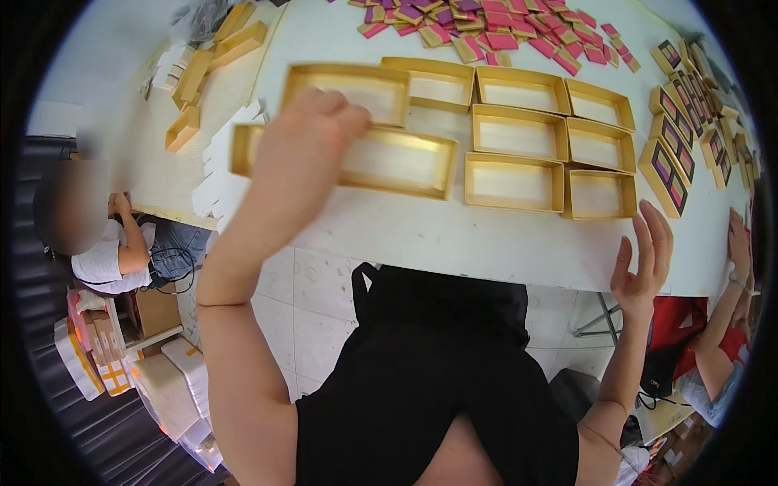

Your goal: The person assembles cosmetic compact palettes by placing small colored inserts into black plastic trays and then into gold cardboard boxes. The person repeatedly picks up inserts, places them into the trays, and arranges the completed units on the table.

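Observation:
My left hand (312, 146) is closed over the left end of a group of shallow gold open boxes, its fingers bent at the near wall of a gold box (348, 68). That box is slightly blurred and partly covered by the hand. Just nearer lies another gold box (397, 190), half under my wrist. To the right, several more pale-bottomed gold boxes (519, 180) stand in rows. My right hand (644, 255) rests at the table's front edge with fingers apart and nothing in it, close to the nearest right box (601, 194).
Small pink, purple and gold cartons (519, 28) are heaped at the far side. Filled boxes with dark windowed inserts (666, 174) stand at right. White card pieces (219, 174) and more gold trays (182, 128) lie left. One person sits left; another person's arm (721, 324) is at right.

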### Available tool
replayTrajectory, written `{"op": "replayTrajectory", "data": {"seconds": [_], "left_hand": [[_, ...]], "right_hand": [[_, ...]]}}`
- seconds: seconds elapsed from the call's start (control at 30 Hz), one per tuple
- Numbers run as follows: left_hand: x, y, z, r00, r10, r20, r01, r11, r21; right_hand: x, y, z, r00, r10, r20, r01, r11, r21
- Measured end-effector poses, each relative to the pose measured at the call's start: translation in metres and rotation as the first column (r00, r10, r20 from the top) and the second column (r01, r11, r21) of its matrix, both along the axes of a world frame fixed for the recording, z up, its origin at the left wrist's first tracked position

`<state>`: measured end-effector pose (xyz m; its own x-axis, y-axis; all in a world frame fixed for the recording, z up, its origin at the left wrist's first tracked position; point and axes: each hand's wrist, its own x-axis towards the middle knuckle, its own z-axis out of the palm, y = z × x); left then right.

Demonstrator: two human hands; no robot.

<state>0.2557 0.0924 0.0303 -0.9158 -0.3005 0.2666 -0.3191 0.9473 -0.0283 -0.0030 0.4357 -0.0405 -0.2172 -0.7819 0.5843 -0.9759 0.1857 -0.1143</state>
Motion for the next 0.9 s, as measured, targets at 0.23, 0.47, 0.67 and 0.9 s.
{"op": "replayTrajectory", "data": {"seconds": [0.23,0.47,0.67,0.9], "left_hand": [[-0.021,-0.006,-0.062,0.967,0.088,-0.241,-0.025,0.967,0.254],[-0.021,-0.012,-0.055,0.802,-0.051,-0.596,-0.040,0.990,-0.138],[-0.005,0.074,-0.022,0.713,-0.611,-0.344,0.615,0.781,-0.112],[-0.012,0.115,-0.067,0.702,-0.647,-0.298,0.687,0.726,0.040]], "right_hand": [[0.026,-0.029,-0.003,0.982,0.190,-0.008,-0.190,0.981,-0.041],[0.054,-0.056,-0.004,0.976,0.219,0.014,-0.219,0.971,0.097],[0.066,-0.082,-0.007,0.981,0.191,0.021,-0.191,0.959,0.211],[0.090,-0.058,0.031,0.876,0.401,0.270,-0.430,0.901,0.057]]}}
